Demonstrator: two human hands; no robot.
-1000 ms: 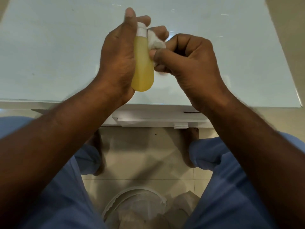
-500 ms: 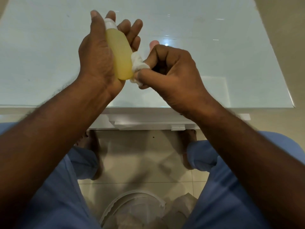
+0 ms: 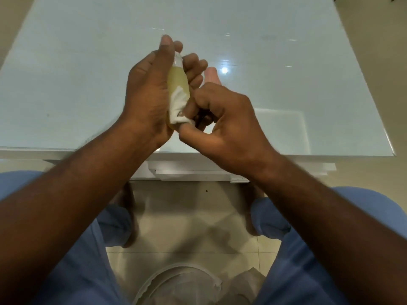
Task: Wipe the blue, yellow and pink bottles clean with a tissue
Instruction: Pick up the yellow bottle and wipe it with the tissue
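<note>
The yellow bottle (image 3: 178, 81) is held up above the near part of the white glass table (image 3: 66, 73), its white cap (image 3: 178, 60) pointing away from the person and its rounded base toward them. The left hand (image 3: 147, 95) is wrapped around the bottle: the thumb runs up along the bottle's left side past the cap, and the curled fingers (image 3: 193, 64) close on its right side. A wadded white tissue (image 3: 177, 106) lies pressed against the lower half of the bottle, covering most of its base. The right hand (image 3: 222, 124), just right of the bottle, is bunched nearly to a fist, with thumb and fingertips pinched on the tissue's lower edge and touching the bottle there. Beyond the bottle, just past the left hand's fingers, a pale pink rounded thing (image 3: 211, 74) stands on the table, mostly hidden; what it is cannot be told. Nearer than the bottle, below the table's front edge, are blue trouser legs (image 3: 308, 249) over a tiled floor (image 3: 187, 216), and at the bottom edge a white bin (image 3: 176, 280) holding crumpled paper.
</note>
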